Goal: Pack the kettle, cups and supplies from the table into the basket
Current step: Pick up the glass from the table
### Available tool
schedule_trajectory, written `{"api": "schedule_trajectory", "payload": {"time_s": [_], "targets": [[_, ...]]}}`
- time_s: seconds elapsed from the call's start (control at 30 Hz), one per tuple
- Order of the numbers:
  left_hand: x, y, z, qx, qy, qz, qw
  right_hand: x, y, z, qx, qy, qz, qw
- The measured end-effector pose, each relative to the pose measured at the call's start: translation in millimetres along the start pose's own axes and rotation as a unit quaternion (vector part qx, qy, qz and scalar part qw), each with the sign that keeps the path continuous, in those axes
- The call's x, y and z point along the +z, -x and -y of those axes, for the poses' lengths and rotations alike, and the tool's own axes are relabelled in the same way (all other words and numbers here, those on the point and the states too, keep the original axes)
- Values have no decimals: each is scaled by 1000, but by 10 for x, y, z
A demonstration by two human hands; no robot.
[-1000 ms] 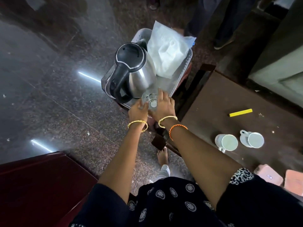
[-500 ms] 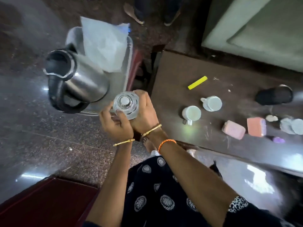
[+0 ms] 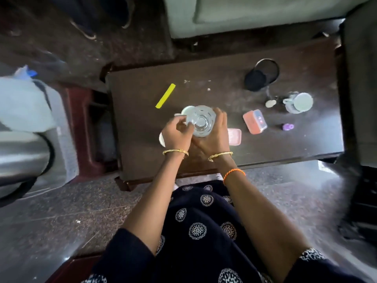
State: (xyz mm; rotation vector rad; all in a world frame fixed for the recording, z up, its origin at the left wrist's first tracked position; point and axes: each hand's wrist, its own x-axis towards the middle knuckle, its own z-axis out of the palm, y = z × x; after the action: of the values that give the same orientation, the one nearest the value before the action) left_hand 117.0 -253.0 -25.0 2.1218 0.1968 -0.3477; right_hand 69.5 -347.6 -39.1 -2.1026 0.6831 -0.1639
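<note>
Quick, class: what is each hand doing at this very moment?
Left hand: fingers curled, pinching the rim of the clear glass.
Right hand: wrapped round the same glass, holding it above the table.

We see the kettle (image 3: 22,158) in the basket (image 3: 67,160) left of the table (image 3: 142,123); two boxes (image 3: 255,121) lie right of our hands.
</note>
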Motion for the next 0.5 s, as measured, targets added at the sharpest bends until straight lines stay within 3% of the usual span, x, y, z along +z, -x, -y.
{"api": "schedule_trajectory", "payload": {"time_s": [0.23,0.5], "targets": [[1092,-543,-566,-19,10,-6,1000,-384,-992,-709,22,20,-4,1000],[1723,-1068,-502,-50,22,-19,998,-243,-1665,-1253,14,20,0,1000]]}}
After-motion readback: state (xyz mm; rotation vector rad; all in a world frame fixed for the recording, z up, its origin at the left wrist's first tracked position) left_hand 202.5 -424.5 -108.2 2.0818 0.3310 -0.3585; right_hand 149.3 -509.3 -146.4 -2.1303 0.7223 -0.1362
